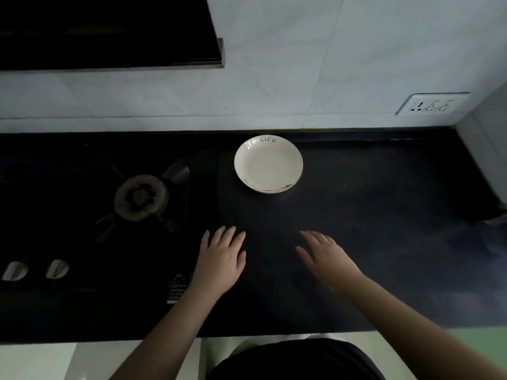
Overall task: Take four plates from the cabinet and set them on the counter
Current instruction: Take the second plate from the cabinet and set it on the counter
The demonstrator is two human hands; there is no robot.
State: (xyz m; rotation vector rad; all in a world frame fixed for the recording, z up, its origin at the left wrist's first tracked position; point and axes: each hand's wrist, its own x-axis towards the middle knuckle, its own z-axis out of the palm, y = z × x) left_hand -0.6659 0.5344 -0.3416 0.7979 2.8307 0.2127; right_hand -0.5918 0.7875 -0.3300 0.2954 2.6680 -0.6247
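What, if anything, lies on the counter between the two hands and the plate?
Nothing visible does. The plate sits alone near the wall, and only bare dark counter separates it from the left hand and the right hand. The burner stands off to the left.

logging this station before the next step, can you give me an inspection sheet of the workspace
surface: dark counter, mostly bare
job's things: one white plate upright on the counter near the wall, "life" written on its far rim; no other plates and no cabinet in view
clutter: nothing seen
grippers: left hand and right hand both open, palms down over the counter, holding nothing, apart from the plate
cables: nothing seen
surroundings: stove with burner and two knobs left of the plate; hood above; white tiled wall with socket
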